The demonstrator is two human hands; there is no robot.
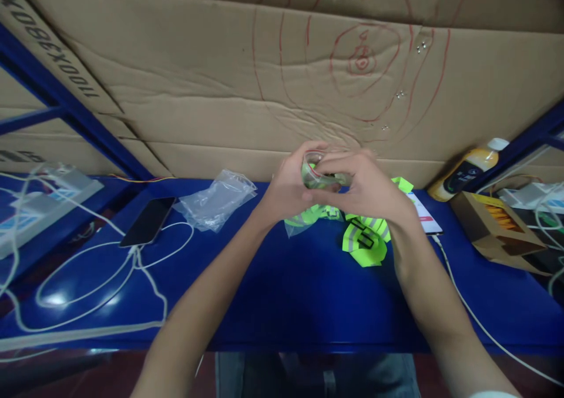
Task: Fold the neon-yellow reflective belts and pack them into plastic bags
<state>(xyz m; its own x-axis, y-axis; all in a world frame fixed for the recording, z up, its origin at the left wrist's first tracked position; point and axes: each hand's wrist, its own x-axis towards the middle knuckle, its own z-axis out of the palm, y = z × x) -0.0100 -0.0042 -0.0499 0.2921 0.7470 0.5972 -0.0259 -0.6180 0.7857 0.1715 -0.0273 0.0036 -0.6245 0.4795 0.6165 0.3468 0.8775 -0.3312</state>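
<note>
Above the blue shelf, both my hands are at a small clear plastic zip bag (309, 176) with a red line along its mouth and bright yellow-green material inside. My left hand (288, 184) grips the bag's left side. At the mouth, the fingers of my right hand (359, 181) are pinched together and partly inside; what they hold, if anything, is hidden. Below the hands lies a neon yellow-green piece with grey stripes and black marks (365, 240). More of this neon material (308, 216), partly in clear plastic, lies under my left hand.
Clear plastic bags (220, 198) and a dark phone (148, 222) with white cables lie left. At right are a lit phone (425, 213), a drink bottle (469, 169) leaning back, and an open cardboard box (497, 228). A cardboard wall (198, 63) stands behind.
</note>
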